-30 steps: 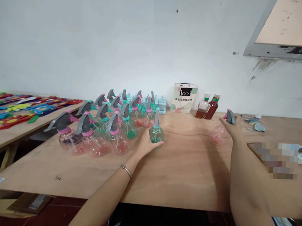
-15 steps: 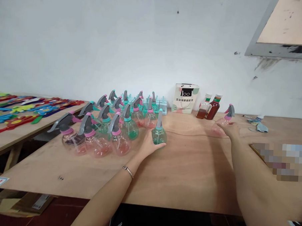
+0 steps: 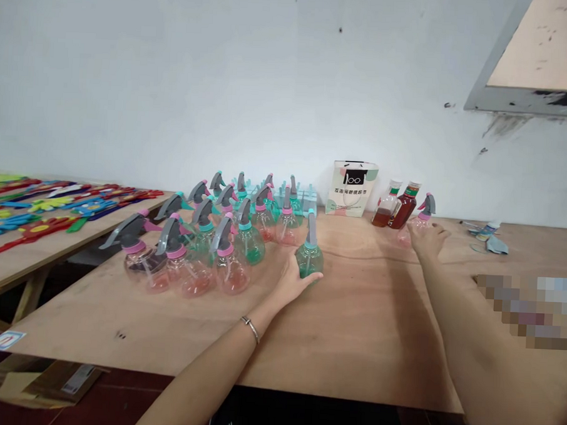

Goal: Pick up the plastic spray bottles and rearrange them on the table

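My left hand (image 3: 293,282) is wrapped around the lower left side of a green spray bottle (image 3: 310,256), which stands upright on the wooden table, its thumb across the front. Farther right, my right hand (image 3: 429,241) is beside a pink spray bottle (image 3: 408,233) with a grey and pink head. The fingers of that hand look spread, and it partly covers the bottle's right side. To the left stand several pink and green spray bottles (image 3: 234,274) in close rows, with grey trigger heads.
Behind the bottles is a teal rack (image 3: 308,200) by the wall. A paper bag (image 3: 351,189) and two sauce bottles (image 3: 404,206) stand along the back. At right lie a small bottle (image 3: 488,230) and cloth (image 3: 497,245). Colourful hand-shaped items (image 3: 43,227) cover the left table.
The view has shifted slightly, moving the scene right. Beside the sauce bottles, the pink bottle is a little farther left, and my right hand's fingers have spread. My left hand stays on the green bottle.
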### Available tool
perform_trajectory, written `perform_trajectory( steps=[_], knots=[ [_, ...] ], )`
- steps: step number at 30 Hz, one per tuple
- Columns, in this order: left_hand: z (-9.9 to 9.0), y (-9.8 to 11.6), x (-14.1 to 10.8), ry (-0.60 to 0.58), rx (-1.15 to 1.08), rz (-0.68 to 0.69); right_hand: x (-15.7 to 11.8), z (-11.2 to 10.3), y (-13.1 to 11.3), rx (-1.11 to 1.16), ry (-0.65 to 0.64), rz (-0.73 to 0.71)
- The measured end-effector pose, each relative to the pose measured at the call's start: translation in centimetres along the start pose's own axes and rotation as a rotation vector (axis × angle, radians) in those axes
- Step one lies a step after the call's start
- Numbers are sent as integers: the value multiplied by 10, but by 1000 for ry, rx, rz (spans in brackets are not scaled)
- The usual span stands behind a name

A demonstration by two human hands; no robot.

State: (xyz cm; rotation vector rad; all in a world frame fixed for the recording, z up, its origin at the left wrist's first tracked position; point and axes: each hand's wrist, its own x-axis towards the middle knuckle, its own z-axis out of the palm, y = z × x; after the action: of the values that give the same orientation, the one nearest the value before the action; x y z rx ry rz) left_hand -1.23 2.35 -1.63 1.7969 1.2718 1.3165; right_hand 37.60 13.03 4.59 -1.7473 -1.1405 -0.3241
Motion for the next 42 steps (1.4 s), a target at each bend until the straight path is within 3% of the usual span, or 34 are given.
perform_trajectory(
  steps=[2,6,9,12,17,20,24,26,27,30,32,37,42],
  knots=[
    [4,2,-2,24,12,-25,-26,-5,-26,140,-26,-126],
    [14,9,-7,74,99,-27,-89,-15,-99,601,-597,-484],
    [21,15,-13,52,203,4,-123,-20,-145,791,-885,-518],
    [24,18,-19,34,294,21,-137,-23,-166,937,-1026,-470],
    [28,22,-25,61,380,45,-146,-25,-167,967,-1008,-435],
    [33,23,-29,64,364,99,-152,-16,-166,987,-985,-341],
    [25,21,-27,-31,308,205,-148,-5,-167,1039,-955,-259],
    [14,20,-15,-13,254,251,-140,-7,-167,1053,-937,-233],
    [7,19,-6,53,218,262,-135,-10,-168,1066,-932,-214],
    [-12,16,33,386,147,236,-122,-22,-170,1159,-937,-146],
    [-20,14,64,506,158,189,-119,-28,-173,1227,-961,-125],
    [-20,7,119,425,139,33,-120,-36,-180,1301,-1026,-91],
    [-14,3,113,384,298,-38,-117,-43,-182,1335,-1066,-58]
  ],
)
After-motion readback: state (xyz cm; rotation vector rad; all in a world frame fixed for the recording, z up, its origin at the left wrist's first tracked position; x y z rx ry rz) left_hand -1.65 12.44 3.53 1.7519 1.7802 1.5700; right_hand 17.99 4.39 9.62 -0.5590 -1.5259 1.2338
